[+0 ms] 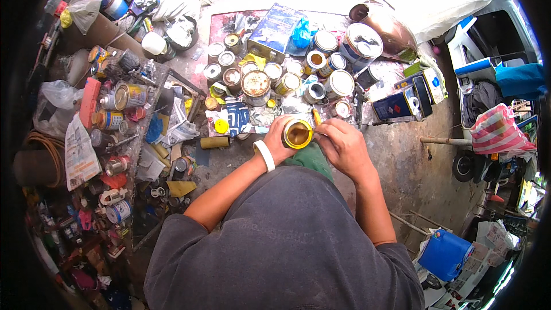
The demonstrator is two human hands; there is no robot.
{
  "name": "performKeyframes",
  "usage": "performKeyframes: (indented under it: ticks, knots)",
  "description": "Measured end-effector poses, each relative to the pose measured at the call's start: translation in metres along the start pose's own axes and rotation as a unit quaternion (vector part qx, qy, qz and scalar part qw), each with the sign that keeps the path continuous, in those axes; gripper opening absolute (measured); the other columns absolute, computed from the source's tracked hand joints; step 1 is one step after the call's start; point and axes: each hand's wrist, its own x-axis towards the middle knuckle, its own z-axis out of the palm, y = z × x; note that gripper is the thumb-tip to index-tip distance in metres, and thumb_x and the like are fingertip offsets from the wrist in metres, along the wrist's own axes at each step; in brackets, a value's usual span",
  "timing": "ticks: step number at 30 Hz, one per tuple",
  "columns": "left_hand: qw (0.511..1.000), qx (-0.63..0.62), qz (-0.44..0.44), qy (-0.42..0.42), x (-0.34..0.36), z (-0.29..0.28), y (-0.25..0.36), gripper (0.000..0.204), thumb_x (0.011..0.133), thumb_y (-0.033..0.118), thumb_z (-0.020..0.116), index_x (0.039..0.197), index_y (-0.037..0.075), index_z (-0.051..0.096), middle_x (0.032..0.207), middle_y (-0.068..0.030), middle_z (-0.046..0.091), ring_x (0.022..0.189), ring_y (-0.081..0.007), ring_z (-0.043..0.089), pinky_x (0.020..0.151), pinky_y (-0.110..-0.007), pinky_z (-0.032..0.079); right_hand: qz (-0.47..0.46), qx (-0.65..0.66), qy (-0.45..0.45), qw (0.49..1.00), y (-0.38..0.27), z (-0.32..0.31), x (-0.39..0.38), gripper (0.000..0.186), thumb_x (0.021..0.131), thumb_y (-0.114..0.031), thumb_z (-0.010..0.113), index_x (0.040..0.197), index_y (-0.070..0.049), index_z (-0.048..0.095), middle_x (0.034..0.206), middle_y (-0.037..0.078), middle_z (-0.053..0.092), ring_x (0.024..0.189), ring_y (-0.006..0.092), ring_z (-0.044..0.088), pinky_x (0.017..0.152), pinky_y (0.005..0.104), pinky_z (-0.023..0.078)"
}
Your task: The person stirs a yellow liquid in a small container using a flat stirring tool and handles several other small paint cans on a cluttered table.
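Note:
My left hand [276,142], with a white band on its wrist, wraps round the side of a small paint can [298,134]. The can has a yellow rim and brownish liquid inside, and it is held in front of my body. At the can's right edge my right hand [348,148] has its fingers pinched together. Whatever is between those fingers is too small to make out. An orange-yellow object [316,117] shows just beyond the right fingers; whether it touches them I cannot tell. A large rusty-lidded can [256,84] stands on the table beyond my hands.
Several paint cans crowd the table ahead, including a big white-lidded bucket [363,44] and a blue rectangular tin [278,28]. A cluttered rack [140,138] stands at my left. Metal containers [396,106] and a blue jerrycan [446,254] are on the right.

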Motion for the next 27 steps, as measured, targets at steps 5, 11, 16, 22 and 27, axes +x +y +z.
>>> performKeyframes:
  ticks: [5, 11, 16, 22, 27]
  knots:
    - [1.000, 0.000, 0.011, 0.014, -0.001, 0.003, -0.003, 0.081, 0.069, 0.017, 0.089, 0.135, 0.006, 0.044, 0.133, -0.0175, 0.053, 0.127, -0.0387, 0.050, 0.110, -0.048, 0.040, -0.033, 0.012, -0.030, 0.999, -0.010, 0.001, 0.001, 0.023, 0.079, -0.007, 0.074, 0.100, -0.006, 0.066, 0.093, 0.010, 0.067, 0.083, 0.0300, 0.067, 0.071, 0.0396, 0.054]
    - [1.000, 0.016, 0.015, 0.012, 0.000, 0.005, -0.002, 0.083, 0.068, 0.015, 0.088, 0.137, 0.005, 0.043, 0.135, -0.0188, 0.050, 0.129, -0.0397, 0.048, 0.111, -0.048, 0.040, -0.028, -0.026, 0.007, 0.999, -0.003, -0.002, 0.009, 0.021, 0.083, -0.007, 0.072, 0.103, -0.005, 0.065, 0.095, 0.012, 0.068, 0.082, 0.0312, 0.067, 0.071, 0.0402, 0.054]
    - [0.998, 0.051, -0.006, 0.039, -0.003, 0.005, -0.003, 0.085, 0.068, 0.018, 0.089, 0.137, 0.005, 0.042, 0.132, -0.0203, 0.052, 0.127, -0.0408, 0.050, 0.110, -0.047, 0.042, 0.223, 0.092, 0.076, 0.967, 0.002, 0.020, -0.006, 0.016, 0.095, -0.009, 0.063, 0.109, 0.000, 0.062, 0.095, 0.014, 0.069, 0.077, 0.0263, 0.069, 0.070, 0.0342, 0.055]
    - [0.997, 0.051, -0.047, 0.044, -0.002, 0.004, -0.006, 0.085, 0.067, 0.019, 0.090, 0.136, 0.004, 0.043, 0.131, -0.0206, 0.052, 0.126, -0.0399, 0.051, 0.108, -0.046, 0.042, 0.397, 0.458, 0.232, 0.761, 0.049, 0.048, -0.042, 0.021, 0.100, -0.014, 0.058, 0.117, -0.001, 0.058, 0.098, 0.010, 0.068, 0.076, 0.0181, 0.068, 0.066, 0.0290, 0.056]
    - [0.997, 0.020, -0.059, 0.034, -0.002, 0.005, -0.003, 0.087, 0.066, 0.022, 0.092, 0.137, 0.004, 0.045, 0.133, -0.0198, 0.053, 0.125, -0.0380, 0.053, 0.108, -0.045, 0.043, 0.373, 0.508, 0.271, 0.728, 0.059, 0.021, -0.053, 0.020, 0.100, -0.016, 0.059, 0.115, -0.003, 0.059, 0.095, 0.010, 0.069, 0.076, 0.0179, 0.068, 0.065, 0.0288, 0.055]
